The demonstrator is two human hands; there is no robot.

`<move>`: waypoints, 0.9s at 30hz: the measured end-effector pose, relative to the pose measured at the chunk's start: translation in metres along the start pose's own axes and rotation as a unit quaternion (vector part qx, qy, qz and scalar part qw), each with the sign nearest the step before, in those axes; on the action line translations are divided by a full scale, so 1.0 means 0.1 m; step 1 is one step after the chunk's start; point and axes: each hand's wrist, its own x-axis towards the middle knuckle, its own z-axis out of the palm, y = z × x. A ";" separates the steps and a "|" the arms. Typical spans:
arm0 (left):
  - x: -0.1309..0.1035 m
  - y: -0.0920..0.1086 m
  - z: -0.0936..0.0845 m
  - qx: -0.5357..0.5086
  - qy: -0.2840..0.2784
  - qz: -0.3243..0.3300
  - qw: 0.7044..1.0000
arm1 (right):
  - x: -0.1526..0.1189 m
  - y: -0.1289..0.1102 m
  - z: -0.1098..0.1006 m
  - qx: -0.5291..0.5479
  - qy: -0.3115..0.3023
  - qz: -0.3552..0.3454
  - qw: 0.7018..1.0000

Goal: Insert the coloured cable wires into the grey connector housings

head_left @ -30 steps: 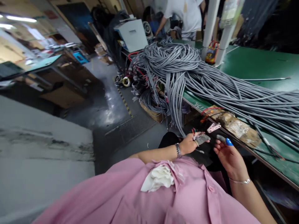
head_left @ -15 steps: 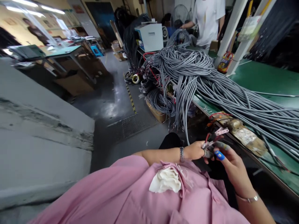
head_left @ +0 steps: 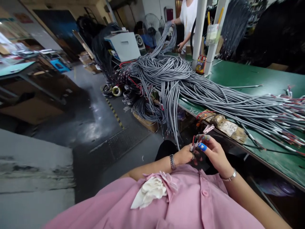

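Close in front of my body, my left hand (head_left: 186,155) is closed on the end of a grey cable (head_left: 176,135) that hangs down from the bench. Thin red and dark wires (head_left: 193,139) stick up out of its fingers. Facing it, my right hand (head_left: 213,152) pinches at the same wires, thumb and forefinger bent together. Blue tape covers its thumb and greyish wrapping its forefinger; the exact contact is partly hidden. Just above the hands, a pink clip (head_left: 208,128) sits at the bench edge, beside a taped brown block (head_left: 227,126).
A big heap of grey cables (head_left: 164,68) lies along the green bench (head_left: 240,74), with stripped ends at right. Behind it a person in a white shirt (head_left: 188,16) lifts a loop of cable. A pale box-shaped machine (head_left: 125,47) stands at the back left.
The view has swung right, bringing the stripped cable ends into sight. My hands stay together at the wires. The other person has raised a loop of cables.
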 end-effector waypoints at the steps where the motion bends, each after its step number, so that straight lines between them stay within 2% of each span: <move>1: 0.02 -0.03 -0.01 0.002 -0.005 -0.001 1.000 | 0.02 -0.01 0.00 -0.010 0.008 -0.010 1.000; 4: 0.07 -0.11 -0.05 -0.017 -0.030 0.003 0.999 | 0.08 -0.01 -0.03 -0.033 0.051 -0.037 0.997; 7: 0.07 -0.08 -0.11 -0.070 -0.051 0.035 0.996 | 0.12 0.03 -0.10 -0.016 0.055 -0.020 0.998; 11: 0.04 0.11 -0.21 -0.139 0.008 0.092 0.986 | 0.14 0.14 -0.20 -0.070 0.027 -0.039 0.996; 13: 0.03 0.22 -0.24 -0.148 0.019 0.105 0.983 | 0.15 0.19 -0.22 -0.111 0.010 -0.053 0.992; 16: 0.04 0.36 -0.21 -0.072 -0.003 0.107 0.992 | 0.17 0.25 -0.20 -0.096 -0.009 -0.038 0.995; 20: 0.05 0.44 -0.15 0.062 0.001 0.097 0.993 | 0.21 0.31 -0.20 -0.046 0.036 0.011 0.998; 24: 0.06 0.37 -0.13 0.114 0.035 0.082 0.990 | 0.23 0.35 -0.24 0.026 0.090 0.056 0.994; 27: 0.07 0.28 -0.10 0.127 0.040 0.069 0.989 | 0.24 0.33 -0.23 0.047 0.092 0.079 0.991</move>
